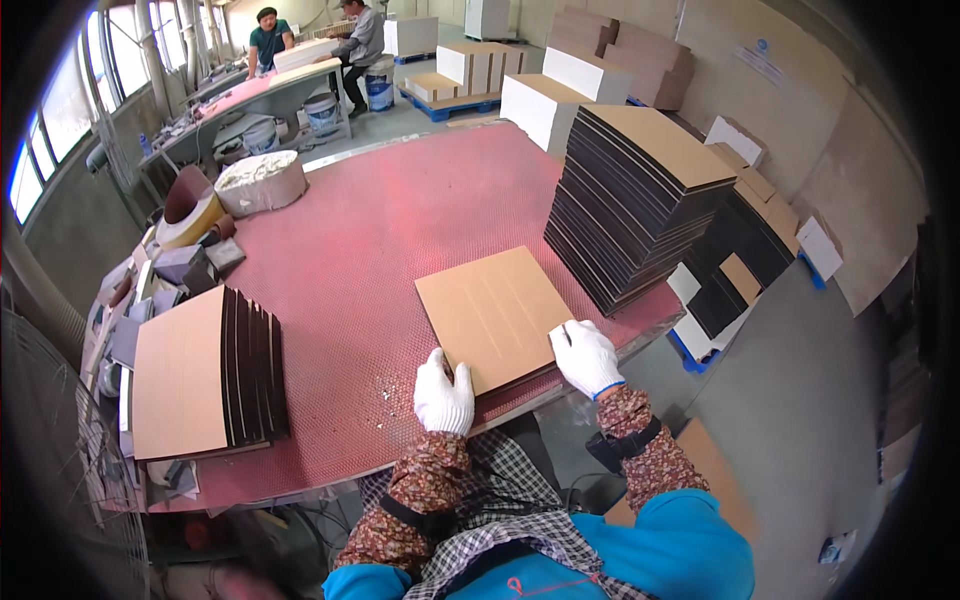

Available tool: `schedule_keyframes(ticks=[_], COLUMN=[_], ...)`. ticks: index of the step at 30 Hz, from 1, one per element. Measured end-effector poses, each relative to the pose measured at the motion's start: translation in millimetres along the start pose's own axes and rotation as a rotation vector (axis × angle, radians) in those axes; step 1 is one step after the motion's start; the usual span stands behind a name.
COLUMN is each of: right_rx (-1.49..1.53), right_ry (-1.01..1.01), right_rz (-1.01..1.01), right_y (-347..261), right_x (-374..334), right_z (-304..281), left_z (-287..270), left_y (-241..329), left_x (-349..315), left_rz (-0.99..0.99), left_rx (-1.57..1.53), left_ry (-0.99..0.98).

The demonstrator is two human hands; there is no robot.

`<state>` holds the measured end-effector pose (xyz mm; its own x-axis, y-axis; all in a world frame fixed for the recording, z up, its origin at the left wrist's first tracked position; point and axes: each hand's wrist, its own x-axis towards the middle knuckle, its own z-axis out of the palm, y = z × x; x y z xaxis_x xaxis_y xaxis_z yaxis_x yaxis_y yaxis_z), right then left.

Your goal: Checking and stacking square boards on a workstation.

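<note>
A flat brown square fiberboard panel (pixel 497 310) with faint lighter streaks lies on the pink textured tabletop (pixel 340 310), close to the front edge. Under its near side a dark edge shows; I cannot tell how many panels lie together. My left hand (pixel 444 397), in a white knitted glove, grips the panel's near left corner with the thumb on its edge. At the right edge, my gloved right hand (pixel 586 358) has its fingers closed around the near right corner. Fingertips under the panel are hidden.
A tall stack of dark-edged panels (pixel 640 205) stands right of the panel. At the left lies a lower stack (pixel 185 375), beside sanding blocks (pixel 185 268) and an abrasive roll (pixel 190 215). A white oval bundle (pixel 260 183) sits behind. Two people work at a far bench (pixel 265 95).
</note>
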<state>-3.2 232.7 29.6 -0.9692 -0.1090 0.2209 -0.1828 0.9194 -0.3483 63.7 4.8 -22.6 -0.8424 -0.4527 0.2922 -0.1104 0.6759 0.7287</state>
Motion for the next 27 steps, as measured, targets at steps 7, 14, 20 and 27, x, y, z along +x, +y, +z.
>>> schedule_keyframes(ticks=[7,14,20,27], right_rx=[-0.029,0.102,0.630,0.955], right_ry=[0.049,-0.092,-0.024,-0.143], right_rz=[0.144,0.191,0.224,0.016], right_y=[14,-2,-17,-110], right_x=[4,-46,-71,-59], right_z=[-2,2,-5,-23], left_z=[-11,-35,-62,-199], left_y=[6,-11,2,16], left_x=[1,8,-3,11], left_rz=[-0.228,-0.557,-0.172,-0.097], left_rx=[-0.077,-0.576,-0.538,-0.277], left_ry=[-0.222,-0.236,0.002,0.268])
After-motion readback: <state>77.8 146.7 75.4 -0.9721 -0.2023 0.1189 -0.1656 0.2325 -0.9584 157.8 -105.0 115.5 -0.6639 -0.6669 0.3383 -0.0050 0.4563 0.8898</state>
